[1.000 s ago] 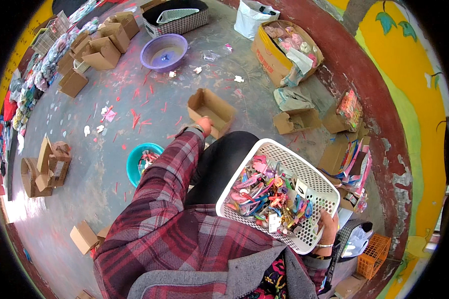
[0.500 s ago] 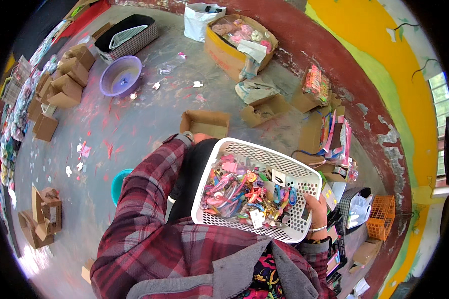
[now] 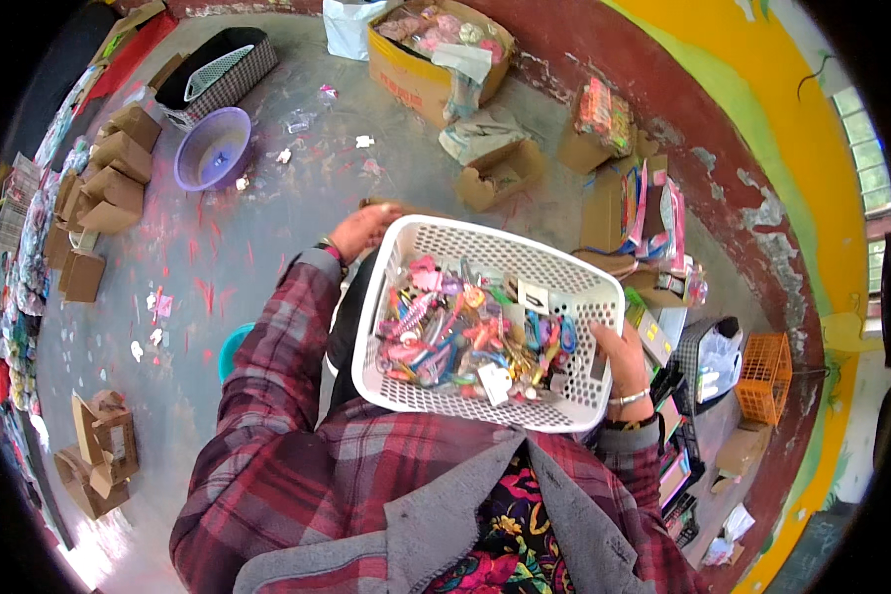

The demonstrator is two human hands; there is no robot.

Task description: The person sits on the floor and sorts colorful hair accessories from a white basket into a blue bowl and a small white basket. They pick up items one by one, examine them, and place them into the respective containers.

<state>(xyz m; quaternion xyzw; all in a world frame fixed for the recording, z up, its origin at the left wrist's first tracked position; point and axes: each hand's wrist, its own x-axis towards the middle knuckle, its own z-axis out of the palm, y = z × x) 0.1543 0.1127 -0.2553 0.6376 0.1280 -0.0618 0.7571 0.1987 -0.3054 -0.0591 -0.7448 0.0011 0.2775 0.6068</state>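
A white perforated plastic basket [image 3: 554,259] rests against my lap, tilted a little. Inside lies a jumble of colourful hair clips and small plastic trinkets [image 3: 465,332], with a few white cards among them. My right hand [image 3: 621,358] grips the basket's right side, thumb over the inner wall. Beyond the basket's far left corner, my left hand [image 3: 363,231] has its fingers closed at the edge of a cardboard box [image 3: 432,211]. Most of that box is hidden behind the basket, and the fingertips are partly covered.
Ahead stand an open carton [image 3: 502,174] and a large carton of pink bundles [image 3: 406,81]. A purple basin [image 3: 206,175] and several small cartons [image 3: 119,198] are at the left. Beside my right arm are an orange crate [image 3: 765,376] and stacked goods. A teal tub [image 3: 234,348] is partly hidden.
My left hand has come into fuller view beside the basket's far left corner. The cardboard box, open to view before, is now mostly behind the basket. My right hand keeps its hold.
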